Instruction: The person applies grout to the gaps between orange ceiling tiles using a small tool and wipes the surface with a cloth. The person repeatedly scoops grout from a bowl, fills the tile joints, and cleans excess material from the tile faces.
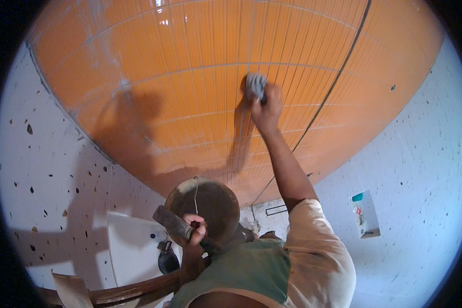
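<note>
My right hand [268,109] is raised to the orange tiled wall [200,46], fingers closed round a crumpled grey cloth [255,86]. The cloth lies against the ribbed tiles, just under a pale horizontal grout line. Lower down, my left hand [197,231] grips a dark, flat-bladed tool [172,222]; its exact kind I cannot make out. That blade points up and left, in front of a round bucket [232,197] with a wire handle. The bucket's inside looks dark, and its contents are unclear.
Speckled white walls flank the orange one, at left [46,169] and right [410,154]. A recessed niche [364,215] with small items is at right. Lower left are a white panel [128,251], a dark container [168,262] and a brown curved rail [128,292].
</note>
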A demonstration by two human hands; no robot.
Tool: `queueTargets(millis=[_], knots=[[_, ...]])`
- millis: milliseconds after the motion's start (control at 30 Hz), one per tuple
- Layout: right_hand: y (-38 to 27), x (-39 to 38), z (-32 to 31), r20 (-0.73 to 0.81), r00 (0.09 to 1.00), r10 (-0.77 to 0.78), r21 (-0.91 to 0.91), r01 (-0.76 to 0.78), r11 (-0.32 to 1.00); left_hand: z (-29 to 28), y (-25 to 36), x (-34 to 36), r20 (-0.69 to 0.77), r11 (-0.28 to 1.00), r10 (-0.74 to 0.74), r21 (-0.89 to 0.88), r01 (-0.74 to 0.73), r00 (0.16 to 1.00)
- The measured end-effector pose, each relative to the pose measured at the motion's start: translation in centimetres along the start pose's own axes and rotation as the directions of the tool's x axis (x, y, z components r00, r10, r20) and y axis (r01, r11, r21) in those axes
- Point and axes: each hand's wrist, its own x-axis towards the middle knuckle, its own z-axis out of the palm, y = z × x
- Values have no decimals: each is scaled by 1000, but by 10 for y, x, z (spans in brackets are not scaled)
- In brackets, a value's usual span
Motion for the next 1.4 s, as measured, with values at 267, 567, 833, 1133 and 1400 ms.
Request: queueTargets(millis=[267, 567, 833, 1133, 1400], knots=[[-50, 103, 51, -128, 988, -92, -77, 82, 994, 4, 0, -2, -2, 997, -58, -41, 58, 998], [-59, -1, 58, 180, 970, -163, 106, 146, 984, 3, 0, -1, 13, 997, -67, 23, 67, 998], [-64, 37, 70, 110, 984, -139, 44, 135, 990, 0, -5, -3, 60, 999, -28, -22, 30, 998], [-87, 102, 66, -8, 991, -137, -21, 136, 990, 0, -4, -4, 75, 991, -38, -122, 47, 996], [-81, -26, 81, 353, 883, -309, 262, 224, 939, 4, 3, -5, 48, 999, -53, -2, 53, 997]])
